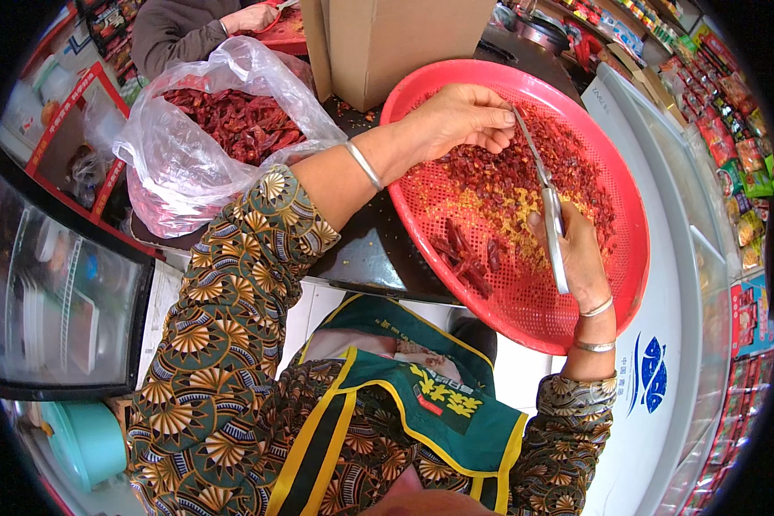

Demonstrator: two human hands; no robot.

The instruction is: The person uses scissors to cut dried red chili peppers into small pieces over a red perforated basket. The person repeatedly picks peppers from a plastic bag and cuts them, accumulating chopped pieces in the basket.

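My right hand (577,251) grips a pair of metal scissors (550,193) over a round red plastic sieve basket (632,271). My left hand (471,119) is at the scissors' tips with thumb and fingers pinched together; whatever lies between them is too small to tell. Cut dried red chilli pieces (542,148) cover the basket's far part, with yellow chilli seeds (490,209) nearer me. Several whole dried chillies (467,261) lie at its near left edge. Left of the basket, a clear plastic bag (187,168) stands open, full of dried red chillies (238,122).
A tall cardboard box (400,51) stands on the dark table (367,258) behind bag and basket. Another person's hand (251,18) holds red-handled scissors at the top left. A white chest freezer (658,271) flanks the basket on the right. A turquoise bucket (87,445) is at lower left.
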